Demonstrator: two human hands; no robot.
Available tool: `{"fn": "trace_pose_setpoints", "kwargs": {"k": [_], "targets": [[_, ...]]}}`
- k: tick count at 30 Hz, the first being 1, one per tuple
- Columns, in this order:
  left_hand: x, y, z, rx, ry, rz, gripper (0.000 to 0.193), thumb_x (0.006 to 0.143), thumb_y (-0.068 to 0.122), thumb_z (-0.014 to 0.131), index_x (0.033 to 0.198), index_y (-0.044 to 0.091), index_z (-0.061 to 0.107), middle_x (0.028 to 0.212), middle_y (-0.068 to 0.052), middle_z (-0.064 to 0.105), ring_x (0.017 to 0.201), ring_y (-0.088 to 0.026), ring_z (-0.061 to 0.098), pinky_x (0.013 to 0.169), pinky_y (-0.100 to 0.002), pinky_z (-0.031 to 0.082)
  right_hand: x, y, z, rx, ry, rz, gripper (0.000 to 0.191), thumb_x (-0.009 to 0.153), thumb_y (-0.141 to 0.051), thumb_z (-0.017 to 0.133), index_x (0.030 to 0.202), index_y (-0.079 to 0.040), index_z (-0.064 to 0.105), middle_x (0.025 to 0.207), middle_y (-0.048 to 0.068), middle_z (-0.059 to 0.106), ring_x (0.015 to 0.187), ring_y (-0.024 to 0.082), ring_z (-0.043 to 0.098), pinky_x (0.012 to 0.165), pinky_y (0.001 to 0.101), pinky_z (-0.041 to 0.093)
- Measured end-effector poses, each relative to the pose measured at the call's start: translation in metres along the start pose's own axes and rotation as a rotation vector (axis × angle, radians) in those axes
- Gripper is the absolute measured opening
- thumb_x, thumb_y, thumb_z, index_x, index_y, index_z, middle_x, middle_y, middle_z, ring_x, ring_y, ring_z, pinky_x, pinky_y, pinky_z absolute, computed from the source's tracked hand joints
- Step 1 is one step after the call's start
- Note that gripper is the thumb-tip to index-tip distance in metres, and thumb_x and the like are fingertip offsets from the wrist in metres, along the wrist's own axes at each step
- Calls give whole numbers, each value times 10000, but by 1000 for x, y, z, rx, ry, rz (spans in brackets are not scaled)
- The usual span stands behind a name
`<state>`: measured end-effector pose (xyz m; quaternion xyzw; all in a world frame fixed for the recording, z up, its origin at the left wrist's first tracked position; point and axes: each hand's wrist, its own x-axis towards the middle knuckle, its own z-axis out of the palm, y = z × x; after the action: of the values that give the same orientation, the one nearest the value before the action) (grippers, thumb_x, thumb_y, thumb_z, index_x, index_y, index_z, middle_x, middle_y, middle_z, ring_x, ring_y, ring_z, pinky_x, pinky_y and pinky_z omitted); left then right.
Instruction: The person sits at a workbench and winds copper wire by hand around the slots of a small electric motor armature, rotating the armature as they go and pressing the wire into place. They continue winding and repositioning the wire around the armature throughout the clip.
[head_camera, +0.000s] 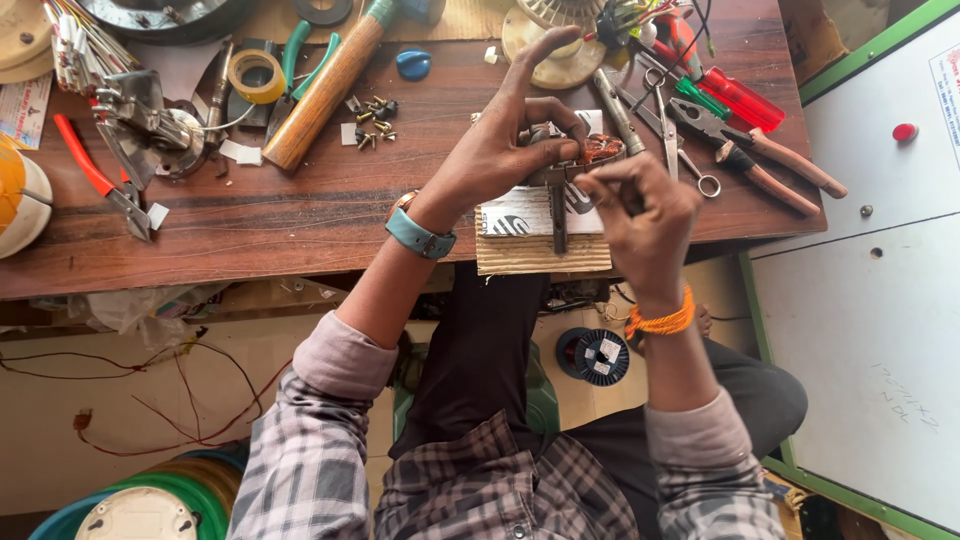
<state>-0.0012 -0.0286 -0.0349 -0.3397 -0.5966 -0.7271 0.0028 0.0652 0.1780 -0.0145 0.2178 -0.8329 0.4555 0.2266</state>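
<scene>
On the far left edge of the wooden workbench (300, 215), well left of the small copper-wound coil (603, 148) being worked on, lie red-handled pliers (92, 170) beside a bare metal bracket assembly (150, 130). Nearer the coil lie a roll of yellow tape (256, 75), a wooden-handled hammer (325, 85) set slantwise with its handle toward the person, and a scatter of small screws (372, 115), all within a short reach.

The coil sits on a slab of corrugated cardboard (540, 255) at the bench's near edge, directly before the person; the cardboard probably serves as a pad that spares the bench. The left hand (500, 150), a teal watch on its wrist, is clamped down on the coil from the left, thumb and curled fingers pinning it, forefinger raised. The right hand (645, 215), an orange thread at its wrist, is pinched shut just right of the coil; it seems to hold a fine wire, though the view is too coarse to be sure. A flat dark metal bar (558, 215) runs from under the coil toward the person.

Right of the coil lie scissors (668, 130), brown-handled pliers (775, 165) and a red-handled screwdriver (735, 95), fanned out at arm's length. Beyond the bench's right end stands a white cabinet with green trim (880, 300). Below, loose red wires (180, 400) trail over the pale floor, and a spool of wire (598, 357) rests beneath the coil.
</scene>
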Motion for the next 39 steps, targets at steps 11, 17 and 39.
{"fn": "trace_pose_setpoints", "kwargs": {"k": [11, 17, 39], "targets": [[7, 27, 18, 369, -16, 36, 471, 906, 211, 861, 1312, 158, 628, 1192, -18, 718, 1090, -169, 702, 977, -385, 578, -46, 12, 23, 142, 94, 269, 117, 927, -16, 761, 857, -42, 670, 629, -61, 543, 550, 4, 405, 501, 222, 275], [-9, 29, 58, 1008, 164, 104, 399, 834, 296, 862, 1191, 213, 704, 1103, 42, 651, 1003, -215, 546, 859, -374, 482, -59, 28, 1, 137, 184, 214, 150, 978, -19, 759, 882, -49, 648, 716, -72, 559, 636, 8, 431, 559, 219, 319], [-17, 26, 57, 950, 225, 115, 388, 811, 246, 872, 1155, 166, 711, 1088, 22, 648, 1024, -229, 557, 891, -392, 486, 45, 3, -37, -88, -133, -45, 54, 997, 16, 785, 1003, -19, 744, 858, 33, 742, 713, 19, 665, 564, 199, 477]]}}
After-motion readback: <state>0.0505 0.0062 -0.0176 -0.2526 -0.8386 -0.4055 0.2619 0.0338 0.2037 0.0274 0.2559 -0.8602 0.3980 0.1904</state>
